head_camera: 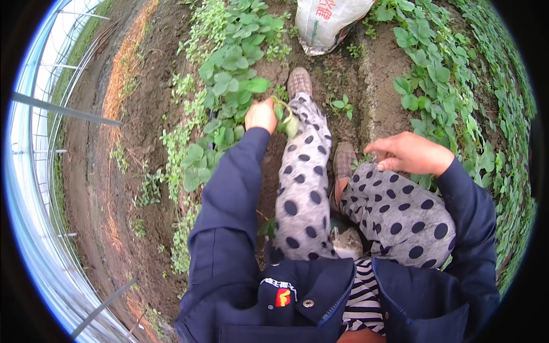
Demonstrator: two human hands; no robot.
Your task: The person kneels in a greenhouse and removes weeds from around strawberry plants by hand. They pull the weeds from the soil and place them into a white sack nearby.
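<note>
My left hand point(261, 115) is closed at the edge of the left row of strawberry plants point(231, 85), beside my outstretched leg. From its fingers hangs a pale, wilted leafy stem point(291, 122); the grip itself is partly hidden by the back of the hand. Over my bent knee, my right hand point(401, 153) hovers or rests with its fingers loosely curled, thumb apart from the index finger, and nothing shows in it. Whether it touches the spotted trousers point(403, 206) cannot be told.
A white woven sack point(330, 25) bearing writing stands in the furrow ahead of my foot. Another strawberry row point(446, 81) runs along the right. Small weeds point(342, 105) grow in the furrow. At the left are straw point(122, 68) and the greenhouse's metal poles point(64, 110) and plastic film.
</note>
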